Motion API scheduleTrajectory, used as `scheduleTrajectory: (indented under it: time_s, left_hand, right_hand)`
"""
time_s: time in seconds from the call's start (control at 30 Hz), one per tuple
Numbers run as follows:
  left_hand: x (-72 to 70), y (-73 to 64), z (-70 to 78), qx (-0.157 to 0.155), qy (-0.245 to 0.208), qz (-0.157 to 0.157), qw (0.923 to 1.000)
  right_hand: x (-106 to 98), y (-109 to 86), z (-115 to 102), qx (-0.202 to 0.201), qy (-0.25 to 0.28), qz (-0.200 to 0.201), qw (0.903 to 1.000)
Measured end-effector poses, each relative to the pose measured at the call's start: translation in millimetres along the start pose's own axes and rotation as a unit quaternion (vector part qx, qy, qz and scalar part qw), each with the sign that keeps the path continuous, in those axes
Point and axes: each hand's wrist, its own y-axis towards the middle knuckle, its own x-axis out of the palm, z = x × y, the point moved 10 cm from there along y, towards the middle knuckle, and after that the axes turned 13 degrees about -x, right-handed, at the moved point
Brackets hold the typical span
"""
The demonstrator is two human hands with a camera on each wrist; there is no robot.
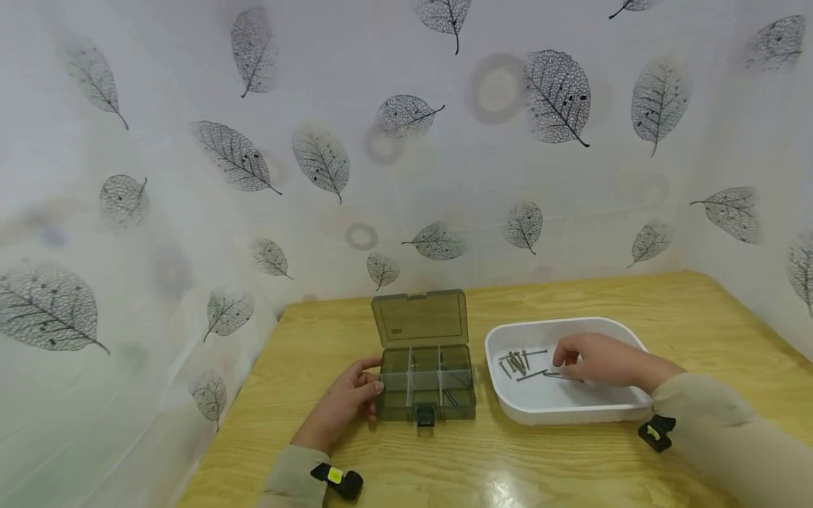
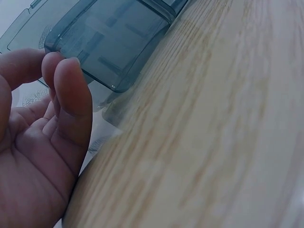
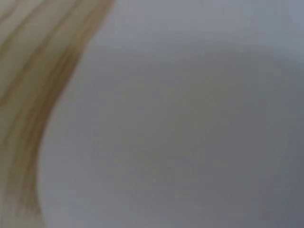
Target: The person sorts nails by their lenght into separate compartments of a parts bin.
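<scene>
A clear grey compartment box (image 1: 427, 414) stands on the table with its lid (image 1: 420, 319) raised, and several dark screws or nails show in its sections. My left hand (image 1: 348, 401) holds the box at its left side, its bent fingertips at the corner in the left wrist view. Inside the white tray (image 1: 508, 406) lie several brass-coloured screws (image 1: 517, 363) and a few longer dark nails (image 1: 532, 375). My right hand (image 1: 600, 358) is over the tray with its fingers bent down close above a long nail; I cannot tell if it pinches anything.
The wooden table (image 1: 502, 458) spreads around box and tray. Behind it hangs a pale leaf-print curtain (image 1: 444, 176). Each sleeve cuff has a small black wrist camera. Only blurred white tray surface (image 3: 166, 142) and wood grain fill the right wrist view.
</scene>
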Motion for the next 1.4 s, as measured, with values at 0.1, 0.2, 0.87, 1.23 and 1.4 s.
scheduleTrajectory:
  time_s: [0.1,0.2,0.87,1.23,1.4]
  left_hand:
    - [0.5,-0.8,0.4,0.000,0.002,0.000,1.0000]
    - [1.5,-1.2,1.0,-0.002,0.001,0.000,1.0000]
    - [0.7,-1.0,0.7,0.001,-0.003,0.002,1.0000]
    - [1.8,-0.7,4.3,0.013,0.002,0.002,0.9999]
    - [2.2,-0.6,4.2,0.015,0.000,-0.001,0.9999]
  right_hand:
    - [7.7,-0.6,5.6,-0.001,0.000,-0.002,1.0000]
    - [13.1,-2.3,7.1,-0.005,0.000,0.005,1.0000]
    - [17.5,-1.0,7.5,0.008,-0.034,-0.007,0.9994]
    - [2.5,8.8,-21.9,-0.045,-0.005,0.044,0.9980]
    - [-0.1,18.8,-48.0,-0.088,0.000,0.060,0.9943]
